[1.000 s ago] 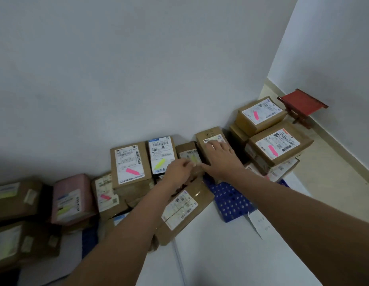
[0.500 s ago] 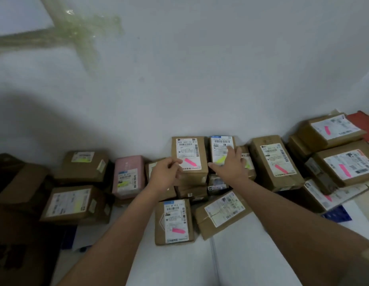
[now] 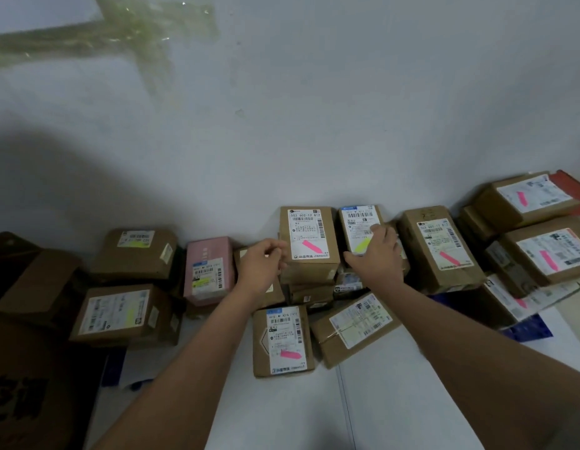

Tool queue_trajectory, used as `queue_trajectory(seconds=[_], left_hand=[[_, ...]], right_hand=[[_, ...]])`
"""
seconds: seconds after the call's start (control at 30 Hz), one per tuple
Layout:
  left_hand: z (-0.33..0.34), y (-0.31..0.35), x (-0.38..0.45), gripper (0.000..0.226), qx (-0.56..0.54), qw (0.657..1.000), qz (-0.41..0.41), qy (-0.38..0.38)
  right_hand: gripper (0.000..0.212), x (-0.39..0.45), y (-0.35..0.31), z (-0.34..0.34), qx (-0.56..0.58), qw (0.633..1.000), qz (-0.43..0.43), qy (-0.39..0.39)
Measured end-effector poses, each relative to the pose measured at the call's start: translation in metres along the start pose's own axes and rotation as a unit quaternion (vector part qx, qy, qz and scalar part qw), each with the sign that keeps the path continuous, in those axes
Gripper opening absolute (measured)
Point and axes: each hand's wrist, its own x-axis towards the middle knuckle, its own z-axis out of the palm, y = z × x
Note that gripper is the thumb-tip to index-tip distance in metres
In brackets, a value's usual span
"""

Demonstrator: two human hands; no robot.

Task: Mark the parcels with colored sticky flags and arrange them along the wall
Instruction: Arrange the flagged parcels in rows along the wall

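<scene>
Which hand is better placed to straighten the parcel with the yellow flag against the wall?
The right hand: its fingers already lie on the yellow-flagged parcel. The left hand sits beside the pink-flagged parcel, one box over.

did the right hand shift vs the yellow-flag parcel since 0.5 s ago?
No, hardly at all. The right hand rests on the yellow-flag parcel against the wall, fingers over its label beside the flag, the same spot as before.

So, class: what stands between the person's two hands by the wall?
In the head view, a brown parcel with a pink flag stands between the left hand and right hand.
</scene>
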Motion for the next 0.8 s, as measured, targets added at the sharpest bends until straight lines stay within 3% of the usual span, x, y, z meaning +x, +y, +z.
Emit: queue_trajectory(seconds=[0.23, 0.43, 0.67, 0.8], left_hand=[[0.011, -0.002, -0.015, 0.023, -0.004, 0.998, 0.026, 0.055], [0.015, -0.001, -0.038, 0.020, -0.015, 0.996, 0.058, 0.061], [-0.028, -0.027, -0.054, 0.023, -0.040, 0.996, 0.002, 0.080], [-0.076, -0.052, -0.057, 0.018, -0.025, 0.992, 0.008, 0.121]], right_hand=[[0.076, -0.022, 0.006, -0.034, 0.013, 0.997, -0.055, 0.059], [0.070, -0.050, -0.028, -0.062, 0.142, 0.968, -0.170, 0.118], [0.073, -0.090, -0.100, -0.033, 0.149, 0.951, -0.266, 0.047], [0.072, -0.114, -0.129, 0.003, 0.132, 0.953, -0.269, -0.028]])
